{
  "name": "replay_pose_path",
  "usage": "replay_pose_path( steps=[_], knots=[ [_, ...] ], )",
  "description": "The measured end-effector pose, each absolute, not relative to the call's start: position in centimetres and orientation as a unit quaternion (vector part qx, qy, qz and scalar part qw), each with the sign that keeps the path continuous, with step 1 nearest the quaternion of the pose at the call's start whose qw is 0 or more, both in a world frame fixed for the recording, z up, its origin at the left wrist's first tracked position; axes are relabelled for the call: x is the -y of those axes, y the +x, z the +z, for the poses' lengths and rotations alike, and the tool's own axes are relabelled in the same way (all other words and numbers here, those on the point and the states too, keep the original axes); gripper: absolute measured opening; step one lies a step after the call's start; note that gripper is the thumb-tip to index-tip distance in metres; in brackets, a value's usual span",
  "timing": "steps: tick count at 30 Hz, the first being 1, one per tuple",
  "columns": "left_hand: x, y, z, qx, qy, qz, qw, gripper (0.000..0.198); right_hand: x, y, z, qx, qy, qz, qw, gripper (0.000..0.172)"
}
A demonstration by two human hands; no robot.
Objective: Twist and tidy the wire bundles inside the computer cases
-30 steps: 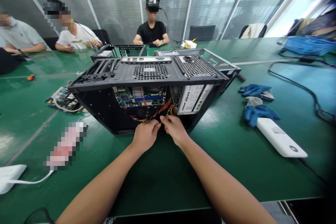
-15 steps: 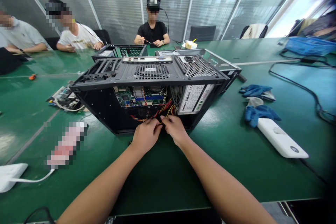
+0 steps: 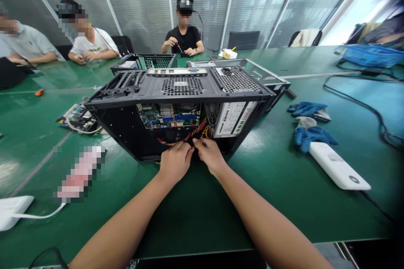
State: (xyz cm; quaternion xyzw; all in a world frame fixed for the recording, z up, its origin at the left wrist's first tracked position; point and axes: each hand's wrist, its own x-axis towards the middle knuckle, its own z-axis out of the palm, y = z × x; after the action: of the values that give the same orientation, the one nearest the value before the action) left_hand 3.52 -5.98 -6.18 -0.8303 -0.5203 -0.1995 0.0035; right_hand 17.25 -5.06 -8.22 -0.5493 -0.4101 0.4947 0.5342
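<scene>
A black computer case (image 3: pixel 148 103) stands in front of me with its open side facing me. Inside it I see a motherboard (image 3: pixel 183 117) and a power supply (image 3: pixel 232 118) with a white label. Red, yellow and black power cables (image 3: pixel 197 128) run from the supply along the lower edge of the opening. My left hand (image 3: pixel 175 160) is closed in a pinch on these cables at the case's near edge. Close beside it, my right hand (image 3: pixel 208 154) pinches the same bundle with thumb and finger. The exact strands between the fingertips are partly hidden.
Another open case (image 3: pixel 268 76) stands behind. At right lie blue gloves (image 3: pixel 315 136), a white power bank (image 3: pixel 339 166) and a black cable (image 3: pixel 356 100). Left are a circuit board (image 3: pixel 77 117) and a blurred-out phone-like object (image 3: pixel 80 172). A co-worker (image 3: pixel 183 35) holds a screwdriver across the table.
My left hand has turned slightly, and a yellow cable end now shows to its left. My right hand stays nearly still. The co-worker opposite has raised a hand with the screwdriver.
</scene>
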Motion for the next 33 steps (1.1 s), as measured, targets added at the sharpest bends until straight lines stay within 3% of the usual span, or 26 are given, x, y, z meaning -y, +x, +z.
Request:
replay_pose_path(
  steps=[10,26,33],
  knots=[
    [5.88,3.54,-6.25,0.522,-0.831,-0.190,-0.014,0.022,4.93,17.21,-7.96,0.362,-0.514,0.559,0.540,0.040],
    [5.79,3.32,-6.71,0.475,-0.848,-0.210,0.107,0.024,4.85,17.21,-8.65,0.398,-0.541,0.503,0.543,0.037],
    [5.71,3.61,-6.67,0.491,-0.841,-0.208,0.085,0.027,4.94,17.16,-8.60,0.402,-0.542,0.504,0.539,0.037]
  ],
)
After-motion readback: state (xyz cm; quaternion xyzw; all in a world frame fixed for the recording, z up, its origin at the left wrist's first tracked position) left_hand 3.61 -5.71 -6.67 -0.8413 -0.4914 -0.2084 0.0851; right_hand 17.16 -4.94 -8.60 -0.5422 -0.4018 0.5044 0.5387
